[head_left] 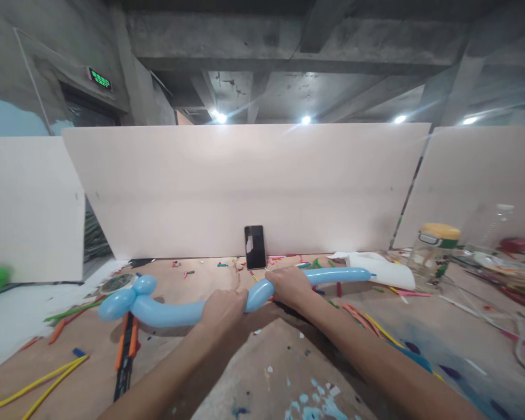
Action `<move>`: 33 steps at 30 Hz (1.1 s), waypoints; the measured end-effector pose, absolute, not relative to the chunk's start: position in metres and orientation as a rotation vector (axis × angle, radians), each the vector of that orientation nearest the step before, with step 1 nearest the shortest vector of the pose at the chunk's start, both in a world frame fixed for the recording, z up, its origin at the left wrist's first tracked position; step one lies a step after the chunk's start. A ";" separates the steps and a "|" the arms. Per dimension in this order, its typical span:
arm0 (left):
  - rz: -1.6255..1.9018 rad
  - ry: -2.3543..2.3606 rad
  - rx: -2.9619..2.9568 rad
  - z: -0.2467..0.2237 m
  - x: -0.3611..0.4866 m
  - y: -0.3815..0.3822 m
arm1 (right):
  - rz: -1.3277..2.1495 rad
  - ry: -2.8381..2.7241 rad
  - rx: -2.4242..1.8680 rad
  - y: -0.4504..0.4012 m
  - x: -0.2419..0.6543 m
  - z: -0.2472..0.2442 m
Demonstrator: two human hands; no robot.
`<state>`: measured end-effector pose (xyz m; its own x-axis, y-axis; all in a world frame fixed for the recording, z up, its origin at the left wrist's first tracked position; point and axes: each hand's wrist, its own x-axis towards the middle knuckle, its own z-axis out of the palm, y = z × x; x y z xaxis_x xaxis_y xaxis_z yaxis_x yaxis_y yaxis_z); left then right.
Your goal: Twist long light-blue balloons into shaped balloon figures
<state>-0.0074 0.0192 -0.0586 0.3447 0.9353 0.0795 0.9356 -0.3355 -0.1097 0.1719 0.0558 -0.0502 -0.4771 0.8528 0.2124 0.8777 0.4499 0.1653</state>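
Observation:
A long light-blue modelling balloon (170, 313) stretches across the view above the table. Its left end is twisted into small round bubbles (145, 285). My left hand (225, 309) is closed around the middle of the balloon. Farther along to the right, my right hand (289, 286) grips the same balloon, and a short bulging section shows between the two hands. Past my right hand the balloon runs on to a thin, dark-blue uninflated tip (373, 274). The fingertips of both hands are mostly hidden behind the balloon.
A phone (255, 247) leans against the white board (245, 192). At the right are a paper roll (389, 273), a yellow-lidded jar (435, 254) and a clear bottle (492, 227). Uninflated balloons (48, 379) and scraps litter the table. Behind the left bubbles lies a tape roll (117, 282).

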 end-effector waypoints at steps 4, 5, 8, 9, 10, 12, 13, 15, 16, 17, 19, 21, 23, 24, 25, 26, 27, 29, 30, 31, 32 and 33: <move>0.024 -1.735 -2.490 -0.067 -0.001 0.018 | -0.395 -2.602 -1.538 0.058 0.166 -0.049; 0.024 -1.737 -2.497 -0.070 0.001 0.017 | -0.396 -2.604 -1.539 0.058 0.165 -0.051; 0.008 -1.737 -2.507 -0.076 0.001 0.012 | -0.394 -2.609 -1.540 0.057 0.163 -0.059; 0.000 -1.737 -2.505 -0.078 0.000 0.010 | -0.393 -2.611 -1.539 0.057 0.164 -0.061; -0.008 -1.741 -2.500 -0.078 -0.002 0.010 | -0.391 -2.612 -1.536 0.057 0.164 -0.063; -0.035 -1.763 -2.475 -0.075 -0.005 0.011 | -0.386 -2.610 -1.527 0.055 0.164 -0.065; -0.052 -1.777 -2.459 -0.072 -0.006 0.012 | -0.384 -2.608 -1.518 0.054 0.163 -0.065; -0.102 -1.797 -2.430 -0.065 -0.005 0.016 | -0.383 -2.605 -1.479 0.051 0.157 -0.062; -0.129 -1.803 -2.420 -0.060 -0.004 0.018 | -0.386 -2.602 -1.451 0.049 0.154 -0.060; -0.157 -1.793 -2.419 -0.055 -0.003 0.019 | -0.388 -2.594 -1.425 0.048 0.151 -0.057; -0.206 -1.744 -2.432 -0.044 -0.006 0.023 | -0.385 -2.556 -1.415 0.046 0.152 -0.050; -0.242 -1.662 -2.450 -0.033 -0.020 0.025 | -0.362 -2.481 -1.491 0.047 0.167 -0.043; -0.269 -1.677 -2.389 -0.023 -0.040 0.027 | -0.313 -2.390 -1.621 0.050 0.192 -0.037; -0.287 -1.691 -2.332 -0.020 -0.049 0.028 | -0.281 -2.351 -1.683 0.051 0.205 -0.034; -0.300 -1.732 -2.207 -0.019 -0.056 0.028 | -0.236 -2.334 -1.720 0.051 0.216 -0.031; -0.323 -1.730 -2.133 -0.018 -0.058 0.027 | -0.189 -2.329 -1.733 0.049 0.224 -0.029; -0.352 -1.693 -2.122 -0.019 -0.056 0.026 | -0.136 -2.336 -1.725 0.047 0.228 -0.026; -0.376 -1.560 -2.240 -0.022 -0.042 0.024 | -0.018 -2.375 -1.654 0.041 0.224 -0.022; -0.351 -1.505 -2.315 -0.024 -0.033 0.024 | 0.039 -2.396 -1.603 0.038 0.219 -0.020; -0.335 -1.482 -2.350 -0.025 -0.023 0.023 | 0.086 -2.408 -1.555 0.036 0.214 -0.017; -0.353 -1.488 -2.349 -0.025 -0.015 0.023 | 0.120 -2.415 -1.516 0.035 0.210 -0.014; -0.395 -1.504 -2.328 -0.024 -0.009 0.024 | 0.176 -2.422 -1.482 0.035 0.208 -0.012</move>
<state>-0.0085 0.0241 -0.0237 0.4007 0.8202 0.4082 0.9150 -0.3813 -0.1321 0.2079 0.0347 -0.0118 -0.4255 0.8858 0.1855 0.8496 0.4616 -0.2553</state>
